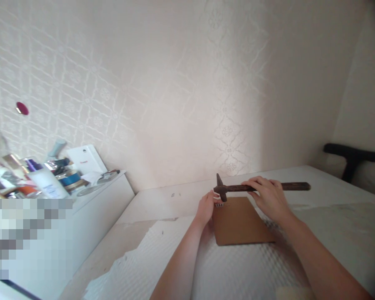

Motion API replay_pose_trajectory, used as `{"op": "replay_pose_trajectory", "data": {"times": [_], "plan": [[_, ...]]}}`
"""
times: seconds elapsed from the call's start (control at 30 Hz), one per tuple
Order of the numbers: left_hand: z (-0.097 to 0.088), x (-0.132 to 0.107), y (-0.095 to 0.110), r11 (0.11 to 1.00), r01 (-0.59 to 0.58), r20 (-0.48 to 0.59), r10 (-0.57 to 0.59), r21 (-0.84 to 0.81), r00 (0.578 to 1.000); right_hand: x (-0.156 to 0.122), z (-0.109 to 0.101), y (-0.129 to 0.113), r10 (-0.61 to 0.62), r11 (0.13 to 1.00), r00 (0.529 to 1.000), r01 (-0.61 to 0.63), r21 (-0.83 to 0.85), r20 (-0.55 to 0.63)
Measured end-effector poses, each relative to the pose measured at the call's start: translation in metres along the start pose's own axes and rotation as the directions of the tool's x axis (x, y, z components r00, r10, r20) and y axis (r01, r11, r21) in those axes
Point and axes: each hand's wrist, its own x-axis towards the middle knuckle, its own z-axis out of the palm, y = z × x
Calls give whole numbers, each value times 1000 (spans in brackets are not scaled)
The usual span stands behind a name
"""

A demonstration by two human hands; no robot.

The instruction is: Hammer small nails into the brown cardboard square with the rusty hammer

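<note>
My right hand [268, 198] is wrapped round the dark wooden handle of a hammer [236, 188], held nearly level. The hammer's head is just above and beside the fingers of my left hand [207, 207]. Those fingers are closed at the far left corner of a flat brown sheet [239, 223], which looks like leather or board. Under them, light metal prongs [219, 204] of a pronged punch point down at the sheet. The rest of the punch is hidden by my fingers and the hammer head.
White bubbly wrap [146, 246] covers part of the white table [281, 177] beneath the sheet. At left, a white cabinet [96, 221] carries bottles, tape rolls [71, 179] and a white box [86, 160]. A black armrest [351, 153] stands at right. The patterned wall rises behind.
</note>
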Motion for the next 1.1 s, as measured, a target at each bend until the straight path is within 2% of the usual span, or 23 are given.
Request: {"op": "replay_pose_trajectory", "data": {"times": [0.07, 0.23, 0.37, 0.53, 0.63, 0.73, 0.87, 1.1], "plan": [[0, 1, -2, 1000, 12, 2, -12, -14, 1000, 0, 0, 0, 17, 1000, 1000, -17, -8, -11], [-1, 1, -1, 998, -58, 7, 58, -19, 998, 0, 1, 0, -7, 1000, 999, 7, 19, 31], [-1, 0, -1, 999, -45, 15, 45, -27, 999, -1, 0, 1, 41, 999, 999, -41, -11, -3], [0, 4, -6, 998, -24, -7, 24, 59, 1000, -1, 0, 2, 12, 1000, 999, -12, 4, 36], [-1, 4, -7, 994, -19, 0, 19, 112, 1000, -1, 1, 3, 30, 1000, 999, -30, -4, 20], [-1, 3, -7, 991, -4, 29, 0, 132, 1000, -1, 2, 3, 57, 998, 998, -57, -10, 26], [-2, 2, -5, 988, -40, 56, 32, 148, 998, -2, 1, 0, 57, 998, 996, -57, 6, 74], [-2, -1, -3, 987, -59, 57, 51, 151, 997, -5, 1, -2, 116, 993, 987, -113, -27, 111]]}}
